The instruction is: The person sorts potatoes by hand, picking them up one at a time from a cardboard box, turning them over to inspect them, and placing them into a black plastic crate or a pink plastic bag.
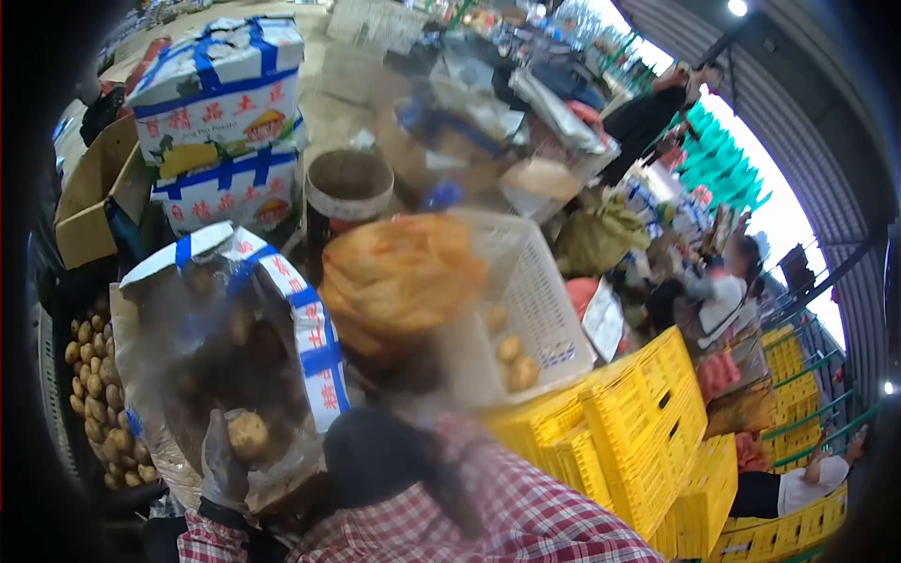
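Observation:
My left hand [223, 462], in a pale glove with a dark cuff, is at the near left side of an open cardboard carton [321, 360]. It holds a round potato [248, 434] against its fingers. Inside the carton are more potatoes, partly hidden by a clear plastic liner and a blurred patch. Red lettering and blue tape mark the carton's white rim. My right hand cannot be made out; checked cloth [554, 497] and a dark rounded shape [375, 460] fill the lower middle.
A white crate [554, 310] with a few potatoes stands right of an orange mesh sack [399, 281]. Yellow crates [648, 403] are stacked at right. Taped potato cartons [221, 113] and a bucket [349, 183] stand behind. Loose potatoes [99, 394] lie at left. People [718, 300] are farther back.

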### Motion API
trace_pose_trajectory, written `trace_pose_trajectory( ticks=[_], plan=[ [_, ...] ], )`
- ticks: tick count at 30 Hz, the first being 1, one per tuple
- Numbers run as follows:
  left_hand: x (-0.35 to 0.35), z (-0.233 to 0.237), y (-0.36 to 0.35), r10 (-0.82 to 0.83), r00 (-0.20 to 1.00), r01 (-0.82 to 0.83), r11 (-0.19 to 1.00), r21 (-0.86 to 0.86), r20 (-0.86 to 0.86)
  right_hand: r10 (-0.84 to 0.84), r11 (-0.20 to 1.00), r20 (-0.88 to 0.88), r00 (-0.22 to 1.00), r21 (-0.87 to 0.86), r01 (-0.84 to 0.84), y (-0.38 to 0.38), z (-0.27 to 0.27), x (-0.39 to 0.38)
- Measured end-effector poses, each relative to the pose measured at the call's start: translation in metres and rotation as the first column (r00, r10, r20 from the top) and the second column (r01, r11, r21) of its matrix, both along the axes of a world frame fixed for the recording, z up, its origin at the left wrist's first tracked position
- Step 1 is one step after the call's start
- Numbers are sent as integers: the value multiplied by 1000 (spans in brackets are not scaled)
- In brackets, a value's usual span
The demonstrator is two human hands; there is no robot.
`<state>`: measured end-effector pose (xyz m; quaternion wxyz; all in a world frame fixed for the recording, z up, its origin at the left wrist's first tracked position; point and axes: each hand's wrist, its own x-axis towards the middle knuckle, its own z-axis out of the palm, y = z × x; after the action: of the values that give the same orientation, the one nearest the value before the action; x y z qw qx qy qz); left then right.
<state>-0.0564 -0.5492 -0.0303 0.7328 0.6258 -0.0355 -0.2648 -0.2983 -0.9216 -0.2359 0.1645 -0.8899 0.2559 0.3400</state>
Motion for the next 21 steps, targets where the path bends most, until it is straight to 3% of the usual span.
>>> trace_pose_trajectory(
  ticks=[1,4,6,9,12,16,18,21],
  plan=[
    [0,0,4,19,998,-19,1000,-8,55,-4,1000,6,1000,5,4,2,12,3],
    [3,4,14,-2,887,-32,997,67,461,17,999,52,999,38,-19,18,42,23],
    [1,16,17,74,960,-46,993,-110,270,28,997,87,996,64,-33,36,64,32],
    [0,7,27,181,972,-154,973,-173,152,40,993,143,989,109,-56,58,101,41],
    [-5,60,40,32,974,-109,933,-343,-223,-3,985,201,980,170,-32,70,146,29],
    [-2,72,61,-142,948,-37,838,-544,-284,-165,955,303,939,288,75,69,227,-2],
    [0,51,59,-12,993,-42,885,-463,-114,-279,923,384,880,361,135,64,268,-10],
    [5,37,62,-33,998,-4,862,-507,-62,-441,855,527,726,494,161,57,324,-2]
  ],
)
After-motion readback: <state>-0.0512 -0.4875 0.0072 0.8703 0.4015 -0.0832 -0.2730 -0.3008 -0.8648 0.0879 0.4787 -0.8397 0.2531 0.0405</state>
